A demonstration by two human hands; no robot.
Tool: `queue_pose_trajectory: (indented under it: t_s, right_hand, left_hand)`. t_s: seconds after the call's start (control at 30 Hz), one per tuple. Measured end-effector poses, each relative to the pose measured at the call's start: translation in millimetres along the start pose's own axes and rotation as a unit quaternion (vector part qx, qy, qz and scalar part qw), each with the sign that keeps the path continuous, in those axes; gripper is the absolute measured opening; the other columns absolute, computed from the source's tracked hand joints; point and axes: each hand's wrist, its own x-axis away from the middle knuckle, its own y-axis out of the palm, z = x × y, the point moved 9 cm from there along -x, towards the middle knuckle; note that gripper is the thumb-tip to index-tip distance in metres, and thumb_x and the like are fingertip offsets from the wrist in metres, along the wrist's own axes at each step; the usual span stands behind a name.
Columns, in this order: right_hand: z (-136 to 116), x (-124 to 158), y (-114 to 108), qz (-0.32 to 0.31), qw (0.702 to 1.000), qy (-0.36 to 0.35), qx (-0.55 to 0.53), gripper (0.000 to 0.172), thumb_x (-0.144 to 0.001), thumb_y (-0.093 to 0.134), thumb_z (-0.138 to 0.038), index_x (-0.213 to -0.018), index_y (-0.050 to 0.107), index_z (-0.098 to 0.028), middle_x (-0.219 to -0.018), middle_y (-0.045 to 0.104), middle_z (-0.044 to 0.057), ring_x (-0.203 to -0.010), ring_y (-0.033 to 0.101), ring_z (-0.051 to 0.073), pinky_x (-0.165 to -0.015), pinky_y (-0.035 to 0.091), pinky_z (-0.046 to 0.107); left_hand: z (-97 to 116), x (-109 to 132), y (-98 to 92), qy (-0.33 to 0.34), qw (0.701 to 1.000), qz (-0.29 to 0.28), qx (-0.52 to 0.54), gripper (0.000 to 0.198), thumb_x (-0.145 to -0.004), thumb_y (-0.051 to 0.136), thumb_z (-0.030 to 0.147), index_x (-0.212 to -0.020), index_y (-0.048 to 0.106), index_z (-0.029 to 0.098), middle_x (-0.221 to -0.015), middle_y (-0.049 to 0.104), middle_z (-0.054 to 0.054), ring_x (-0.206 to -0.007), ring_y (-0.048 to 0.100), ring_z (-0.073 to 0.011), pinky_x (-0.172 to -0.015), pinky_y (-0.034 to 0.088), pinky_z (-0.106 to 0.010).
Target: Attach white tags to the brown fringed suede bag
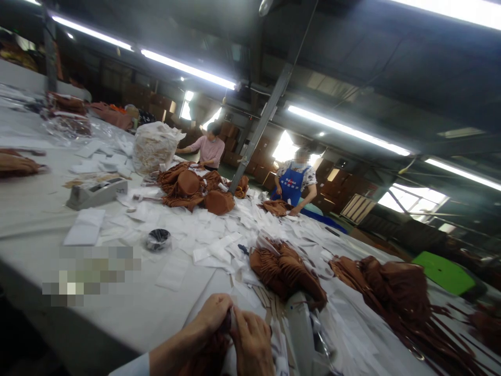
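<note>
My left hand is closed, its thumb and fingers pinched together near the table's front edge. My right hand presses against it, fingers close together. Between their fingertips show a dark reddish bit and a thin whitish strip; the fingers hide most of both. Below the hands lies a dark brown leather piece, partly covered by my forearm and right hand. Just right of my right hand stands a grey tape dispenser. Behind it rests a brown fringed bag.
White paper sheets litter the table. Brown bags pile up mid-table, and more brown bags lie at right. Another tape dispenser and a black tape roll sit left. Two people work across the table, beside a slanting post.
</note>
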Motion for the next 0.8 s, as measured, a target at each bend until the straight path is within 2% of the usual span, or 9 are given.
queue_pose_trajectory:
  t_s: [0.17,0.43,0.53,0.63,0.73,0.8]
  right_hand:
    - [4,-3,3,-0.05,0.999,0.009,-0.001,0.047,-0.078,0.053,-0.001,-0.121,0.05,-0.019,-0.094,0.057,0.006,-0.086,0.051,0.026,-0.08,0.036,0.04]
    - [17,-1,5,-0.102,0.993,0.016,-0.05,0.024,-0.078,0.065,-0.015,-0.099,0.056,-0.021,-0.09,0.056,0.004,-0.086,0.048,0.026,-0.082,0.033,0.042]
    - [19,0,12,-0.136,0.989,0.013,-0.058,0.019,-0.077,0.067,-0.019,-0.092,0.055,-0.02,-0.088,0.056,0.004,-0.085,0.048,0.026,-0.081,0.034,0.04]
    - [17,1,20,-0.168,0.983,-0.008,-0.07,0.016,-0.078,0.065,-0.016,-0.089,0.053,-0.019,-0.087,0.056,0.004,-0.084,0.049,0.024,-0.078,0.037,0.037]
    - [15,1,25,-0.188,0.979,-0.024,-0.079,0.013,-0.082,0.061,-0.015,-0.091,0.053,-0.019,-0.09,0.058,0.005,-0.085,0.05,0.023,-0.078,0.038,0.036]
    - [16,0,26,-0.199,0.977,-0.03,-0.071,0.019,-0.081,0.062,-0.016,-0.098,0.054,-0.019,-0.095,0.06,0.005,-0.086,0.051,0.023,-0.079,0.038,0.036]
  left_hand:
    - [0,0,-1.1,0.007,0.999,0.016,-0.052,0.024,-0.079,0.037,0.033,-0.058,0.04,0.021,-0.05,0.037,0.005,-0.05,0.039,-0.0122,-0.05,0.029,-0.024]
    - [-4,5,-0.8,0.023,0.99,0.037,-0.133,0.029,-0.085,0.035,0.037,-0.063,0.045,0.021,-0.054,0.045,0.002,-0.057,0.044,-0.0157,-0.057,0.032,-0.026]
    - [0,5,1.4,0.047,0.986,0.022,-0.159,0.03,-0.086,0.035,0.036,-0.063,0.045,0.021,-0.056,0.046,0.002,-0.06,0.044,-0.0156,-0.06,0.032,-0.027]
    - [8,4,3.5,0.082,0.981,-0.003,-0.175,0.03,-0.086,0.037,0.036,-0.061,0.043,0.02,-0.059,0.045,0.002,-0.062,0.041,-0.0142,-0.063,0.03,-0.027]
    - [15,6,4.3,0.106,0.979,-0.031,-0.174,0.033,-0.086,0.04,0.04,-0.06,0.042,0.019,-0.06,0.043,0.003,-0.063,0.039,-0.0133,-0.062,0.029,-0.027]
    - [17,12,5.9,0.107,0.979,-0.054,-0.162,0.036,-0.087,0.04,0.045,-0.063,0.046,0.018,-0.06,0.045,0.003,-0.062,0.041,-0.013,-0.06,0.03,-0.025]
